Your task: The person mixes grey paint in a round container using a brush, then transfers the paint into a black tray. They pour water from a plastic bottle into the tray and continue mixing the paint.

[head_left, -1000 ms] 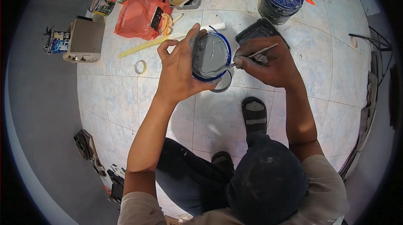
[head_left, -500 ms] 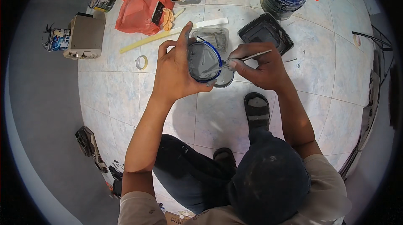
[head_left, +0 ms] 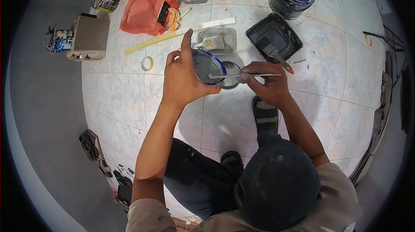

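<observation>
My left hand [head_left: 183, 77] is wrapped round a blue-rimmed tub [head_left: 224, 70] and holds it above the floor, tilted, its thumb sticking out. Grey paint [head_left: 206, 68] fills the part of the inside that shows. Between the fingertips of my right hand [head_left: 269, 83] is a thin pale stick [head_left: 263, 75], nearly level, with its far end in the grey paint. A round grey-coated lid or shallow dish [head_left: 233, 80] lies below, partly hidden by the tub.
Beyond the tub stands a clear tray [head_left: 234, 44] with a white-bristled brush [head_left: 215, 41]. A black tray [head_left: 292, 32] bears another paintbrush [head_left: 273, 52]. Further off are a dark bucket [head_left: 285, 5], a red plastic bag [head_left: 145, 9], a tape roll [head_left: 147, 64] and a long yellowish strip [head_left: 155, 40].
My right hand has shifted slightly down and left, and the stick has swung from slanting to nearly level. The paintbrush on the black tray has come into sight. The tub is tilted differently.
</observation>
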Motion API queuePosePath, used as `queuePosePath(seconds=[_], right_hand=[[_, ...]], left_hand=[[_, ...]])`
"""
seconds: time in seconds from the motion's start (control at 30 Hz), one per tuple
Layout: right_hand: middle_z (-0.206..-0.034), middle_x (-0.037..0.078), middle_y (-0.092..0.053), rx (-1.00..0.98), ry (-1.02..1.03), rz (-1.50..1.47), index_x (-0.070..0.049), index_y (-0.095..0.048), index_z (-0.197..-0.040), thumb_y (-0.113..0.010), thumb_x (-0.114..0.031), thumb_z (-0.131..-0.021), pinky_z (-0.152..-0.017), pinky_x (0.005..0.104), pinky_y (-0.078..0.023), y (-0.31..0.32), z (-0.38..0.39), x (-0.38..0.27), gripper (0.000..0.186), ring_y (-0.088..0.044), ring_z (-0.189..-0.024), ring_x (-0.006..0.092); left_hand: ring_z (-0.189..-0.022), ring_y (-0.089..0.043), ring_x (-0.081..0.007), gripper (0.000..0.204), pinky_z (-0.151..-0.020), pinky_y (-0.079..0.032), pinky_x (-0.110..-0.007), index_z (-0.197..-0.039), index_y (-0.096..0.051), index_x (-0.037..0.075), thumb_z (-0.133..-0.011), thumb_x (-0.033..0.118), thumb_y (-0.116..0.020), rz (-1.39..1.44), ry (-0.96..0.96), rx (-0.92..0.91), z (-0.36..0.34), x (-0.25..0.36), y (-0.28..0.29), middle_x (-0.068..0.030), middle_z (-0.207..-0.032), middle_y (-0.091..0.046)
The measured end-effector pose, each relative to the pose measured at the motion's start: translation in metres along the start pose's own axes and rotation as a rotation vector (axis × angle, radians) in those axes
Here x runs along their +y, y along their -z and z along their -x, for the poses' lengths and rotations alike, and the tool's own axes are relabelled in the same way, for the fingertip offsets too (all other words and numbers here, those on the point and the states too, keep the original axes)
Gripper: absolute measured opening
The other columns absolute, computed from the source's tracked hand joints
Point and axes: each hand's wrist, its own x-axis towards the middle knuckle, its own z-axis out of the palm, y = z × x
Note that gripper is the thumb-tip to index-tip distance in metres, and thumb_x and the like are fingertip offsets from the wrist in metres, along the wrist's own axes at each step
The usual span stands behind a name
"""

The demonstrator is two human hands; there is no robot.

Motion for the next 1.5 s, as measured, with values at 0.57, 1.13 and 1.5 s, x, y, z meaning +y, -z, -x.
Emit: queuePosePath(seconds=[0.57,1.13,1.5], right_hand=[[-0.093,0.016,-0.078,0.086,-0.24,-0.02,0.008,-0.075,-0.101,-0.077,-0.007,-0.091,-0.077,0.0298,-0.059,-0.012,0.021,0.039,0.018,-0.075,-0.086,0.0159],[-0.088,0.015,-0.071,0.093,0.044,0.342,0.0,-0.073,-0.103,-0.077,-0.001,-0.086,-0.065,0.0379,-0.052,-0.03,0.027,0.084,0.018,-0.067,-0.073,0.0303],[-0.092,0.014,-0.072,0.162,0.025,0.297,-0.003,-0.073,-0.107,-0.077,-0.005,-0.086,-0.072,0.0432,-0.055,-0.034,0.054,0.091,0.021,-0.07,-0.084,0.0334]], left_hand=[[-0.09,-0.075,-0.0351,0.139,-0.11,-0.045,-0.042,-0.16,-0.021,-0.004,-0.048,0.033,-0.094,-0.124,0.053,-0.286,-0.008,-0.019,-0.051,-0.0151,-0.088,-0.078],[-0.094,-0.076,-0.0359,0.14,-0.101,-0.054,-0.04,-0.156,-0.02,-0.014,-0.049,0.033,-0.097,0.011,0.182,-0.257,-0.024,-0.026,-0.074,-0.0212,-0.09,-0.076],[-0.109,-0.073,-0.0281,0.128,-0.099,-0.057,-0.036,-0.151,-0.031,-0.007,-0.052,0.031,-0.104,0.671,0.271,-0.146,0.011,-0.053,-0.106,-0.021,-0.119,-0.071]])
